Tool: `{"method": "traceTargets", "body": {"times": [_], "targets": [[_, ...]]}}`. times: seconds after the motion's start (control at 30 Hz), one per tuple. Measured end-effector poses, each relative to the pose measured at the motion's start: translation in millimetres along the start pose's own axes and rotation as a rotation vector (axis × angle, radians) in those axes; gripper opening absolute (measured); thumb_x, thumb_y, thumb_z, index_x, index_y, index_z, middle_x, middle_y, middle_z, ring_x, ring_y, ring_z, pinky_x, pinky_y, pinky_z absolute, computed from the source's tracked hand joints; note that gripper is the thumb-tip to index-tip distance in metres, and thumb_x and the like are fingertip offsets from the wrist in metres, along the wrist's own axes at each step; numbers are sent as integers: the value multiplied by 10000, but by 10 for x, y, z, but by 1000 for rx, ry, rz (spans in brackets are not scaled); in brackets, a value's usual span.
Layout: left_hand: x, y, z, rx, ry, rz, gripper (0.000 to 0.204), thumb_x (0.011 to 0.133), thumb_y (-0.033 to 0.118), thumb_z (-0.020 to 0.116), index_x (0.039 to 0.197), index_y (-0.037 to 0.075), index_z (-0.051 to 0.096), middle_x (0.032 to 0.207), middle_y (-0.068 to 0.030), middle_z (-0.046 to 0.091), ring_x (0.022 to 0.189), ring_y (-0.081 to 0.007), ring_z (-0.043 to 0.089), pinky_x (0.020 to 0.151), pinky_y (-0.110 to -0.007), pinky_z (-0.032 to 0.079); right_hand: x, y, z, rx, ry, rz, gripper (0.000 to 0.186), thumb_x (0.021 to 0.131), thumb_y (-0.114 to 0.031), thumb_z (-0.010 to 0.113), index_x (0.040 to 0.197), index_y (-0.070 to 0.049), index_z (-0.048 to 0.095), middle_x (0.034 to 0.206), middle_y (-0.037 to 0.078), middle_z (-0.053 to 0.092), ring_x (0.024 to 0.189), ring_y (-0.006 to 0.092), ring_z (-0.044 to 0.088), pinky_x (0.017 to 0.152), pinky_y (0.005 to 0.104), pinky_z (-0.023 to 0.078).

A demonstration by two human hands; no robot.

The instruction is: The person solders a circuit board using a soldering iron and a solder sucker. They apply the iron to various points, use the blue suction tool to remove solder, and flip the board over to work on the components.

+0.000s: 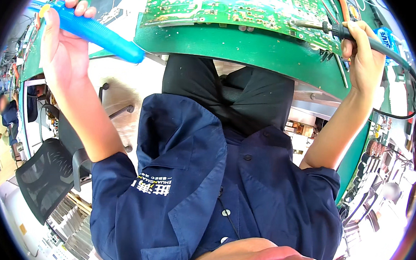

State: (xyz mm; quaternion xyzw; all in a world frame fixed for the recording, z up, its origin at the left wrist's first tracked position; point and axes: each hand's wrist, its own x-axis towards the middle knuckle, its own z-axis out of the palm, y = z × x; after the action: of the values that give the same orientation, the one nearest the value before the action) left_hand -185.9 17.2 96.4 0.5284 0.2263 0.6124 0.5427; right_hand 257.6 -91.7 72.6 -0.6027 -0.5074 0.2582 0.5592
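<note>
My left hand (pixel 68 54) is wrapped around a blue desoldering pump (pixel 100 36), with the thumb beside its yellow button. The pump is held at a slant, its rounded end pointing down and to the right over the mat's front edge. On the other side, my right hand (pixel 363 51) grips a soldering iron (pixel 334 29) by its dark handle. The iron's metal tip points left and lies over the right part of a large green circuit board (pixel 241 9). Whether the tip touches the board I cannot tell.
Beneath the board lies a green mat (pixel 198 42) on the workbench. The iron's thick cable (pixel 397 57) curves off to the right. Pens or tools with orange parts stand behind my right hand. A black mesh chair (pixel 45 178) is at the left; another person (pixel 9 116) sits far left.
</note>
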Motion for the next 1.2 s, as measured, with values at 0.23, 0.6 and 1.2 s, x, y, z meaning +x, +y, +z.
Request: {"method": "traceTargets", "body": {"times": [0.23,0.6,1.2], "targets": [[-37,-321,536,-446,-163,90,546,905,432,630,1109,-41,449,983,-122,472,904,-239,453,866,-408,361,-24,45,-23,39,3,-1,197,930,-151,575,944,27,659,581,1,494,513,51,428,486,189,293],[3,-727,1606,-392,59,375,288,985,350,542,1013,68,497,819,-45,532,726,-160,526,702,-323,446,-45,87,-35,77,-17,-1,195,933,-137,565,931,40,647,567,9,487,508,67,418,493,199,298],[-25,-950,2061,-358,200,309,257,973,346,577,994,107,485,770,-3,516,681,-115,521,654,-278,451,-71,115,-28,99,-13,-16,205,930,-142,569,939,47,647,570,18,496,518,71,426,508,203,304]]}}
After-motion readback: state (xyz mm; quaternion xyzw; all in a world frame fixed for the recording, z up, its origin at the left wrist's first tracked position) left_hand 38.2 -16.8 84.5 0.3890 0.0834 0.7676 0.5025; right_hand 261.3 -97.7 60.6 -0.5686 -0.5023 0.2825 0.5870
